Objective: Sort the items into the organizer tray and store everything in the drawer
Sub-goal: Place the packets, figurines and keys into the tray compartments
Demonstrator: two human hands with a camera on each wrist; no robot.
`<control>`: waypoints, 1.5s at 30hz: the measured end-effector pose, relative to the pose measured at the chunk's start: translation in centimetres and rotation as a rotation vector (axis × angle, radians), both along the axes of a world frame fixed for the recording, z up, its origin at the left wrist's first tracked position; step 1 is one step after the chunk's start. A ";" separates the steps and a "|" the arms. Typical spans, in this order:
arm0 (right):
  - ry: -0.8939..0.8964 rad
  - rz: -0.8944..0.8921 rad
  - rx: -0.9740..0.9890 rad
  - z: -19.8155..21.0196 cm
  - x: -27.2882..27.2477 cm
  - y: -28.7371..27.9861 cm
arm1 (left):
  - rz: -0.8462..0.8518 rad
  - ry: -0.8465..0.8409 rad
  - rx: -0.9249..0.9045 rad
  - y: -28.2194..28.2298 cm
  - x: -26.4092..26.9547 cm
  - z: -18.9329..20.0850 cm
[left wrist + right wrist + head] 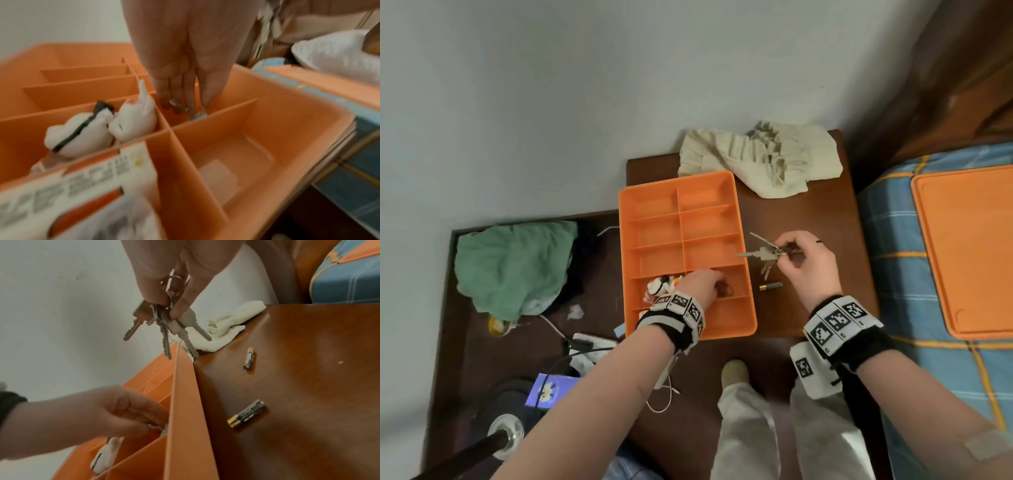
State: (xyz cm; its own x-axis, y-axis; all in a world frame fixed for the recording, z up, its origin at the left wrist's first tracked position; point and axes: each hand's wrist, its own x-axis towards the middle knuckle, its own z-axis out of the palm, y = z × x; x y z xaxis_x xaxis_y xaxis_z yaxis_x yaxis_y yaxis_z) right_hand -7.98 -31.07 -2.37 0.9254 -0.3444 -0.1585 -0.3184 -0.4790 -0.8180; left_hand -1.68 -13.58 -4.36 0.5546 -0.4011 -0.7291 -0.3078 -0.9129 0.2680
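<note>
The orange organizer tray point(739, 219) lies on the brown nightstand point(818, 219). My left hand point(717, 279) reaches into the right compartment of its fourth row. There its fingertips point(164, 100) pinch a small brown and silver beaded trinket point(180, 108). Two white figurines point(98, 129) sit in the compartment to the left. A printed packet point(86, 175) stands in the nearest left one. My right hand point(780, 251) holds a bunch of keys point(164, 324) by the ring, above the tray's right wall point(185, 394). Two batteries point(249, 358) point(245, 413) lie on the wood beside the tray.
A cream cloth point(760, 157) is bunched at the back of the nightstand. An orange lid point(969, 250) rests on the blue checked bed at the right. Left of the tray, lower down, are a green cloth point(513, 267), cables and small clutter.
</note>
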 end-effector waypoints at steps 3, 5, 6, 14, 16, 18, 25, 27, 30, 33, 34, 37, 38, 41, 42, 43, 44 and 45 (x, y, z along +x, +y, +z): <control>0.006 0.039 0.015 0.5 0.4 1.1 | 0.077 -0.049 -0.133 0.7 0.5 1.7; 0.026 0.088 0.042 0.7 0.8 1.9 | 0.230 -0.094 -0.268 1.4 0.9 3.3; 0.039 0.106 0.058 0.8 0.9 2.3 | 0.311 -0.114 -0.352 1.8 1.1 4.2; 0.041 0.345 0.086 2.2 2.4 4.5 | 0.156 0.141 -0.429 3.0 2.8 7.1; 0.051 0.396 0.150 2.7 2.6 4.8 | 0.187 0.201 -0.479 3.1 2.6 6.8; 0.059 0.403 0.241 2.8 2.7 4.7 | 0.239 0.221 -0.548 3.1 2.1 6.5; 0.146 0.369 0.610 2.1 2.7 3.6 | 0.462 0.249 -0.619 3.1 -0.1 4.6; 0.164 0.379 0.542 1.5 2.6 3.3 | 0.507 0.288 -0.579 2.9 -0.3 4.6; 0.194 0.428 0.271 0.9 2.5 3.4 | 0.375 0.234 -0.476 2.7 -0.1 4.7; 0.194 0.426 0.135 0.5 2.6 4.0 | 0.224 0.148 -0.360 2.3 0.5 4.6; 0.190 0.432 0.102 0.4 2.6 4.3 | 0.180 0.130 -0.343 2.0 0.6 4.7; 0.201 0.423 -0.008 -0.2 2.3 4.6 | 0.133 0.087 -0.356 1.8 0.8 4.6; 0.219 0.417 -0.043 -0.5 2.0 4.7 | 0.166 0.057 -0.363 2.0 0.8 4.2; 0.303 0.462 -0.147 -1.3 1.3 4.9 | 0.276 -0.052 -0.354 2.6 0.8 2.6; 0.317 0.497 -0.181 -1.6 1.1 5.1 | 0.289 -0.067 -0.350 2.6 0.7 2.0; 0.331 0.530 -0.211 -1.8 1.0 5.2 | 0.296 -0.070 -0.347 2.7 0.4 1.6; 0.326 0.548 -0.244 -2.1 0.9 5.4 | 0.301 -0.068 -0.340 2.7 0.2 1.2; 0.295 0.563 -0.293 -2.2 0.7 5.6 | 0.305 -0.065 -0.334 2.8 -0.1 0.8</control>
